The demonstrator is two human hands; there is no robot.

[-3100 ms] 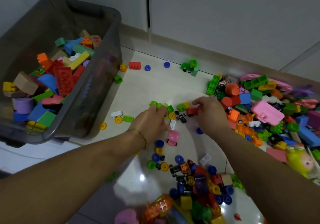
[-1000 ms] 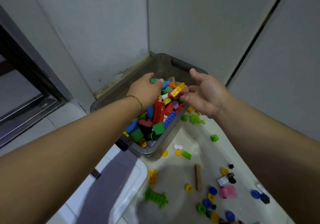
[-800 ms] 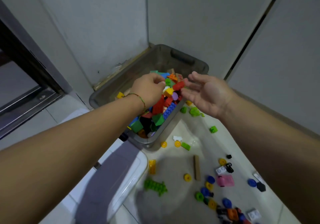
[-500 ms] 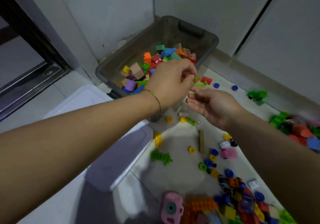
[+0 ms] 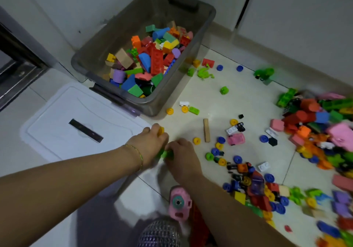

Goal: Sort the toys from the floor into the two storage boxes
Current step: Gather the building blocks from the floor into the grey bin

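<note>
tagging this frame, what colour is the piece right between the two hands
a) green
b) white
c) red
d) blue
a: a green piece shows between the left hand and the right hand, down at the floor.

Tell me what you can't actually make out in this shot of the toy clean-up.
Head view:
- Green piece: mostly covered by the left hand and right hand; shape and grip unclear.
- Yellow piece: half hidden by the left hand.
- Toy pile at right: motion-blurred, cut off by the frame edge.
- Sparkly object: cut off by the bottom edge.
- Grey box: lower layers buried under top blocks.
</note>
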